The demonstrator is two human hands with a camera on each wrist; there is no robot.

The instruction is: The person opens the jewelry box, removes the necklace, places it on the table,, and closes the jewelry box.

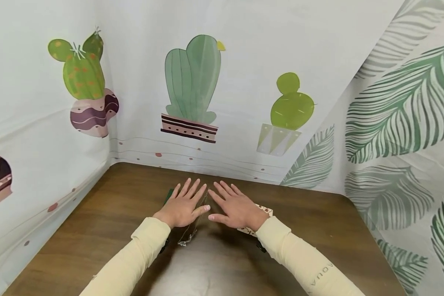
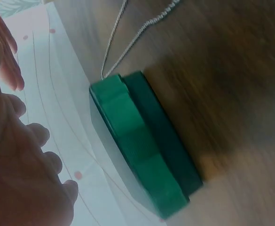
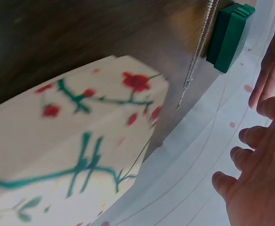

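Note:
In the head view, my left hand (image 1: pixel 183 207) and right hand (image 1: pixel 237 209) are held side by side over the table, palms down, fingers straight and spread, thumbs almost meeting. Neither holds anything. Between them lies a thin silver necklace (image 1: pixel 184 243), its chain stretched away from me and its pendant end nearer. A green box (image 2: pixel 132 136) with a lighter green lid stands by the left hand, mostly hidden under it in the head view. Below the right hand and wrist is a cream item (image 3: pixel 85 136) printed with red flowers and green branches; its exact kind cannot be told.
The brown wooden table (image 1: pixel 303 246) has rounded far corners. White cloth (image 1: pixel 240 49) printed with cacti hangs behind and to the left; leaf-patterned cloth (image 1: pixel 399 119) hangs on the right.

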